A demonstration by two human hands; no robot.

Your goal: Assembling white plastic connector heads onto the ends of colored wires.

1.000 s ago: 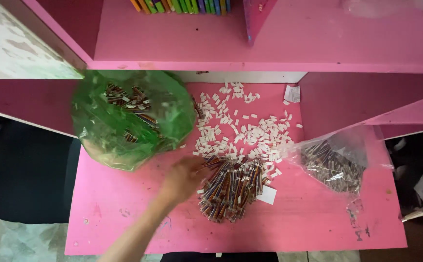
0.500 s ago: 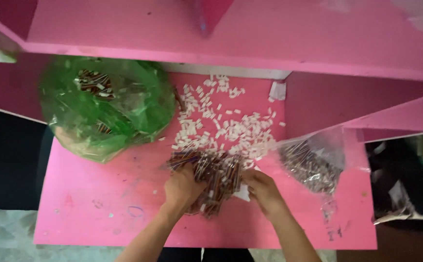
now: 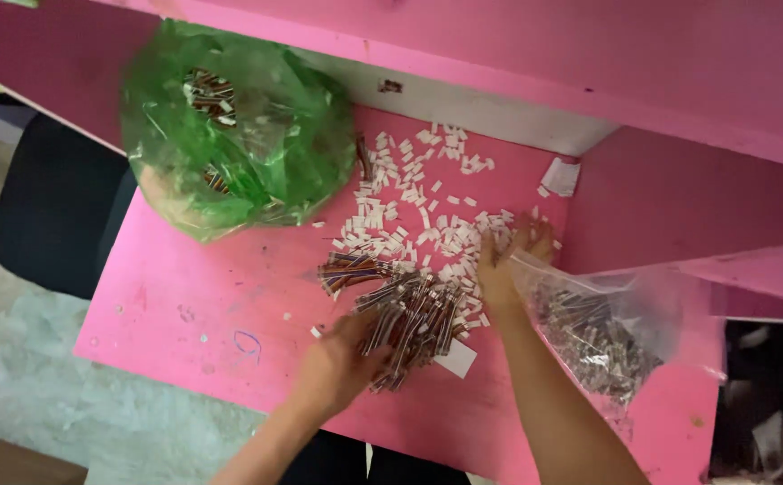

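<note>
Left hand [image 3: 342, 364] grips the heap of short multicoloured wire bundles [image 3: 409, 319] on the pink desk [image 3: 212, 305]. Right hand [image 3: 508, 260] lies open among scattered small white plastic connectors [image 3: 409, 211]. Crumpled green plastic bag [image 3: 238, 135] and clear plastic bag [image 3: 602, 328] flank them, contents blurred.

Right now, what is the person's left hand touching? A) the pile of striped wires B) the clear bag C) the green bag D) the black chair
A: the left hand rests on the pile of striped wires on the pink table, while the green bag sits apart at the far left.
</note>
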